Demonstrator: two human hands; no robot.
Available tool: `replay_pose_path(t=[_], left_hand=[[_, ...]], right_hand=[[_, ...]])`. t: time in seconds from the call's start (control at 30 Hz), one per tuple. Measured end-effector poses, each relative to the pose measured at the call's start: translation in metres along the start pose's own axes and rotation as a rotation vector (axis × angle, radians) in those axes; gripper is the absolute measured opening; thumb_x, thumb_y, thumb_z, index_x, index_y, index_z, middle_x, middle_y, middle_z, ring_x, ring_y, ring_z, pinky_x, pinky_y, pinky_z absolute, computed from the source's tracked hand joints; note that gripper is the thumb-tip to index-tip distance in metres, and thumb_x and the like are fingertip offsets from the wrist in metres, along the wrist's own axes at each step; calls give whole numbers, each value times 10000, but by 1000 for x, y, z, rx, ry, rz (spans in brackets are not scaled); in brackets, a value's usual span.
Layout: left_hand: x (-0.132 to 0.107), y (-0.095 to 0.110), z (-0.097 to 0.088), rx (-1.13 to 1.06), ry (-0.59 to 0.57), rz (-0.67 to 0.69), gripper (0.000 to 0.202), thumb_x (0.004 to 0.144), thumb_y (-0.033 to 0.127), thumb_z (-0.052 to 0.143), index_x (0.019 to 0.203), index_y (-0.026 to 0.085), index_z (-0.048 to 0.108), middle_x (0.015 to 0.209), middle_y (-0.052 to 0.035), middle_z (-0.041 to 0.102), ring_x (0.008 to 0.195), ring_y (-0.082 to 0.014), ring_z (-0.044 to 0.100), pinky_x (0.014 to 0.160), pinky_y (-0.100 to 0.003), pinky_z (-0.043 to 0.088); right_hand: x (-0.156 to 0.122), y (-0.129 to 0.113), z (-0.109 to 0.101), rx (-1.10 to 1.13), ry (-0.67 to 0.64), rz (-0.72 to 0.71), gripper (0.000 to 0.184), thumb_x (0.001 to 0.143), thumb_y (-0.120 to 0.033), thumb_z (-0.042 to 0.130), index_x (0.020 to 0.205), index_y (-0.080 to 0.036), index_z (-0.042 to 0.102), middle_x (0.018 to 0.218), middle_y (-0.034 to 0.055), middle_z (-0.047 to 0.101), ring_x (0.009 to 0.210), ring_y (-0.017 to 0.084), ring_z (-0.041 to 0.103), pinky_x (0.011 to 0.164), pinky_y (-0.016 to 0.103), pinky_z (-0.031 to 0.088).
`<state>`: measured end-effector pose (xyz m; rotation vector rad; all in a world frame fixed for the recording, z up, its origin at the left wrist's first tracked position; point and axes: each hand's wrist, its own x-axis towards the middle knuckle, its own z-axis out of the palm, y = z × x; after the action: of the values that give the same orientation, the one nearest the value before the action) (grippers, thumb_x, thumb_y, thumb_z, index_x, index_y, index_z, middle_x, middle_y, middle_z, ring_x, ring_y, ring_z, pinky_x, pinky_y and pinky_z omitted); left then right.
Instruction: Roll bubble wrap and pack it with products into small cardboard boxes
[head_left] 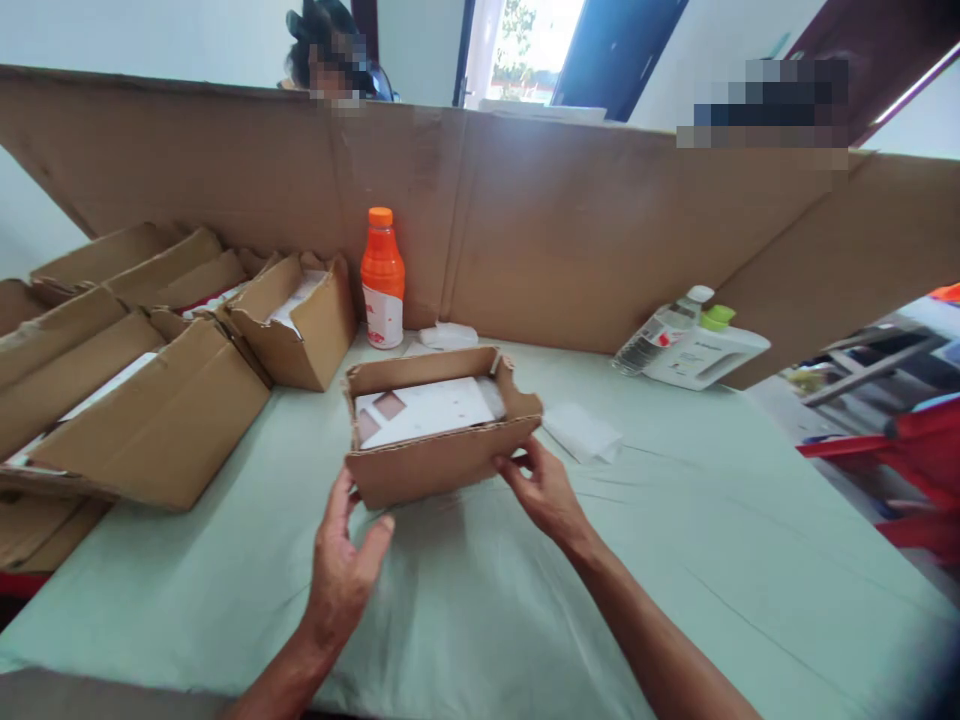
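A small open cardboard box [439, 462] sits on the pale green table [675, 560] in front of me, with a white card [427, 410] lying inside. My right hand [544, 490] grips the box's near right corner, fingers curled on its edge. At the box's near left corner is my left hand [341, 560], its fingers spread and the thumb near the wall, with nothing held in it.
Several open cardboard boxes [150, 400] crowd the left side. An orange bottle [382, 278] stands by the tall cardboard screen [562, 230]. A clear bottle [660, 330] and a white container [709, 350] lie at the right. A white paper [581, 432] lies beside the box. A person sits behind the screen.
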<state>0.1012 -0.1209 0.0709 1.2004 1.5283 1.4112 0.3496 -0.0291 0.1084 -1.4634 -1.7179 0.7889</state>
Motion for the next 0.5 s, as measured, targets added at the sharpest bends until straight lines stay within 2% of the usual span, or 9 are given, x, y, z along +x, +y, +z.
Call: replay_pose_path(t=[0.07, 0.17, 0.3, 0.4, 0.5], left_hand=[[-2, -3, -28, 37, 102, 7, 649, 884, 342, 613, 1486, 227, 400, 1425, -116, 572, 1334, -279, 533, 1114, -404, 450], [-9, -10, -63, 72, 283, -7, 675, 893, 357, 611, 1515, 254, 370, 1489, -106, 518, 1365, -272, 513, 1133, -398, 439], [-16, -23, -94, 86, 473, -48, 734, 900, 376, 614, 1559, 287, 304, 1586, -103, 404, 1454, -303, 415, 1177, -454, 395], [-8, -32, -107, 75, 498, -42, 757, 905, 372, 613, 1576, 294, 270, 1620, -103, 355, 1495, -309, 353, 1182, -468, 392], [5, -38, -111, 65, 483, -23, 763, 903, 357, 620, 1578, 297, 269, 1647, -100, 310, 1525, -302, 295, 1197, -475, 372]], right_hand=[[18, -15, 36, 51, -95, -34, 360, 832, -324, 576, 1151, -164, 623, 1000, 83, 735, 734, 198, 668, 672, 327, 538], [49, -37, 92, 120, -242, -110, 427, 815, -263, 578, 1232, -175, 604, 1113, 92, 723, 818, 206, 658, 761, 353, 548], [82, -66, 166, 222, -416, -229, 637, 810, -235, 576, 1431, -140, 469, 1318, 143, 641, 1005, 244, 646, 906, 414, 547], [93, -80, 217, 253, -432, -269, 760, 801, -220, 602, 1512, -127, 351, 1496, 186, 494, 1275, 287, 547, 1067, 460, 485], [90, -82, 259, 182, -405, -253, 777, 810, -189, 608, 1526, -101, 320, 1571, 225, 393, 1455, 318, 378, 1214, 516, 317]])
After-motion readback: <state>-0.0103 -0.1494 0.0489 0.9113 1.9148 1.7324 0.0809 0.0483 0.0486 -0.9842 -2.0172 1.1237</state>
